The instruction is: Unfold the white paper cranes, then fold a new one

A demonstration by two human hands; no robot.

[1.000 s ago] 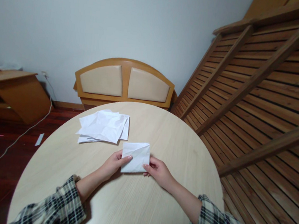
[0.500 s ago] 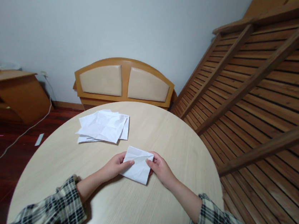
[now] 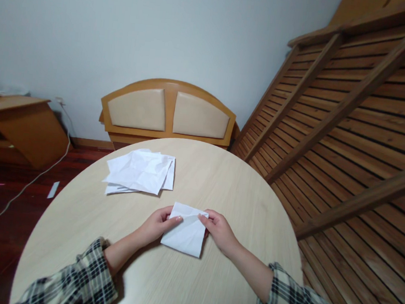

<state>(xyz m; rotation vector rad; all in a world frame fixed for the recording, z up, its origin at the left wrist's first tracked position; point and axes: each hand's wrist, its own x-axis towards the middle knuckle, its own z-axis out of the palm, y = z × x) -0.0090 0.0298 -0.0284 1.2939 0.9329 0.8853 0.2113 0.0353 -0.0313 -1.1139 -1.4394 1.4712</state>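
Observation:
A folded sheet of white paper (image 3: 184,235) is held up just over the round table (image 3: 186,291), its near edge pointing toward me. My left hand (image 3: 159,224) pinches its left side, thumb on top and the fingers hidden underneath. On the right, my right hand (image 3: 220,229) grips the upper right corner the same way, thumb pressed on the face. Creases cross the paper's surface. Beyond it, to the left, lies a loose pile of creased white sheets (image 3: 140,170).
Behind the table stands a headboard (image 3: 170,109) with two cream panels. A slatted wooden bed frame (image 3: 337,123) leans along the right. At left are a desk (image 3: 26,127), a white cable (image 3: 18,194) and a small white strip (image 3: 53,189) on the dark floor.
The folded paper has shifted slightly toward me, and its near part reaches lower in view. Both hands keep their hold. The pile has not moved.

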